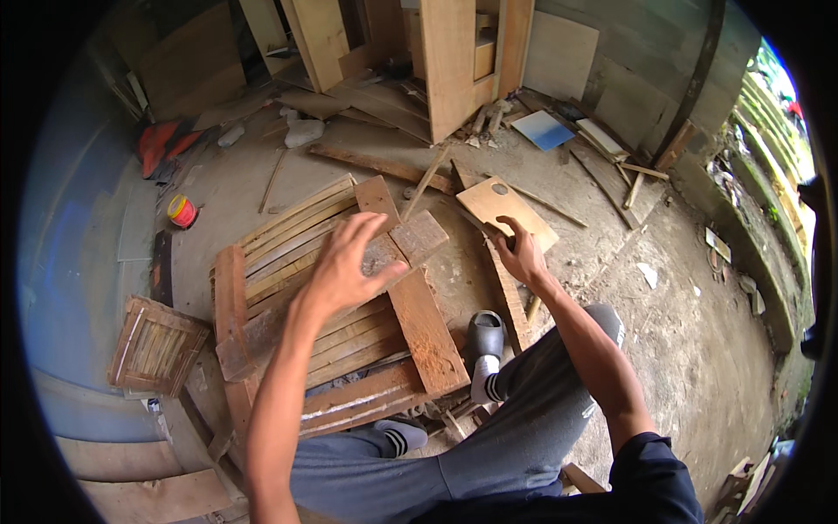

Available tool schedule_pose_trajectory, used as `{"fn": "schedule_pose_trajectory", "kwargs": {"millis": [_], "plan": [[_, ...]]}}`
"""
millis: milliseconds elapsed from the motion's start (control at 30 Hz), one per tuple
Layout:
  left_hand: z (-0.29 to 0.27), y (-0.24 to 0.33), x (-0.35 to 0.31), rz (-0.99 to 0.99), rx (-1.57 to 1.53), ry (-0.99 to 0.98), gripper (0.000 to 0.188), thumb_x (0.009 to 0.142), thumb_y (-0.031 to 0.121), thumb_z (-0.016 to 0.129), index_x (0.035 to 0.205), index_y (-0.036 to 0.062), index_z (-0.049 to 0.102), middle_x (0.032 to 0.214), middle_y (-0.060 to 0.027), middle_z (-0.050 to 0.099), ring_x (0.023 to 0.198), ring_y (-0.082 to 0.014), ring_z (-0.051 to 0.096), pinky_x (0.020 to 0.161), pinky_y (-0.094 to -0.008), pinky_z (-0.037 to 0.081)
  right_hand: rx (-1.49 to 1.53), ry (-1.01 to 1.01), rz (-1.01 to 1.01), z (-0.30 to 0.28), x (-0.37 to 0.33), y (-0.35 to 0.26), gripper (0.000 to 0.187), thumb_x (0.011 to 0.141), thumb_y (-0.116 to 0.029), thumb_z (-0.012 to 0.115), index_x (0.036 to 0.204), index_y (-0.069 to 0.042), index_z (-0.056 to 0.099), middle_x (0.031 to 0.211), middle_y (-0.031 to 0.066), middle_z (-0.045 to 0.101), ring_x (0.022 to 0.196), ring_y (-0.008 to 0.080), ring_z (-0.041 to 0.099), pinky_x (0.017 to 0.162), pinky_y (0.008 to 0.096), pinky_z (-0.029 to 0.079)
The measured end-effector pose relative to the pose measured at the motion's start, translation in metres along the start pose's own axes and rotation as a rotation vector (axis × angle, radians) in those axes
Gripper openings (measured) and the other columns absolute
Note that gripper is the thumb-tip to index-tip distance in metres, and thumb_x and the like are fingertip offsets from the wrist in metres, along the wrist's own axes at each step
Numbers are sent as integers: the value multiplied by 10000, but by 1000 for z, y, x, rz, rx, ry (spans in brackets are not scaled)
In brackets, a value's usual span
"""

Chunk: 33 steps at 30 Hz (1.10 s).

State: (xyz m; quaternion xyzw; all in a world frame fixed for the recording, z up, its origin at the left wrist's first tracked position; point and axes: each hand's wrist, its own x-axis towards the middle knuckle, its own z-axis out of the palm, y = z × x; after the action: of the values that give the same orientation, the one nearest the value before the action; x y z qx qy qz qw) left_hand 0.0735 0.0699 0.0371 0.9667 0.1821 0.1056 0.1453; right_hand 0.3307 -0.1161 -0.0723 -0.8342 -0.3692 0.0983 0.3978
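– state which areas are obscured.
– my left hand (347, 264) and forearm (281, 402) cover part of the slatted frame (362, 336), including its lower left corner. what supports it underneath cannot be made out. the palm side of my right hand (522, 256) is turned from view. a dark shape (810, 210) at the right rim is cut off and not identifiable.
– state the condition of each hand.
– left: spread wide, thumb apart, above the middle crosspiece (266, 331); contact cannot be confirmed. right: fingers bent, at the near edge of the plywood board (485, 201) with a round hole (499, 188); i cannot tell whether it grips anything.
– describe the frame.
– it sits before me, mostly to my left. thin, pale slats (284, 262) run between broad, reddish-brown boards (428, 332). surfaces are worn; a white streak (358, 407) marks the near side.
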Motion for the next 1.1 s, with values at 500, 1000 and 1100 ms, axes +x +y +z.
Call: {"fn": "schedule_pose_trajectory", "kwargs": {"millis": [500, 1000, 1100], "plan": [[20, 6, 10, -27, -64, 43, 787, 703, 442, 811, 1267, 6, 476, 1186, -192, 568, 1104, -371, 568, 942, -454, 463, -266, -251, -151, 63, 3, 64, 419, 902, -120, 530, 1304, -3, 512, 1060, 238, 638, 1017, 384, 612, 864, 432, 494], [-96, 9, -7, -28, -116, 276, 1051, 704, 652, 726, 1374, -94, 413, 1410, -314, 414, 1336, -403, 399, 1111, -479, 343, 428, -754, 128, 1, -154, -101, 848, 870, -589, 606, 1393, 39, 381, 1124, 208, 639, 906, 236, 666, 633, 321, 588], [-163, 27, -36, 115, -296, 546, 968, 691, 592, 767, 1298, -106, 482, 1251, -269, 563, 1146, -332, 573, 1008, -402, 441, 286, -713, 182, -3, -145, -114, 851, 852, -583, 638, 1338, 80, 421, 1011, 205, 678, 690, 211, 683, 569, 298, 570]]}}
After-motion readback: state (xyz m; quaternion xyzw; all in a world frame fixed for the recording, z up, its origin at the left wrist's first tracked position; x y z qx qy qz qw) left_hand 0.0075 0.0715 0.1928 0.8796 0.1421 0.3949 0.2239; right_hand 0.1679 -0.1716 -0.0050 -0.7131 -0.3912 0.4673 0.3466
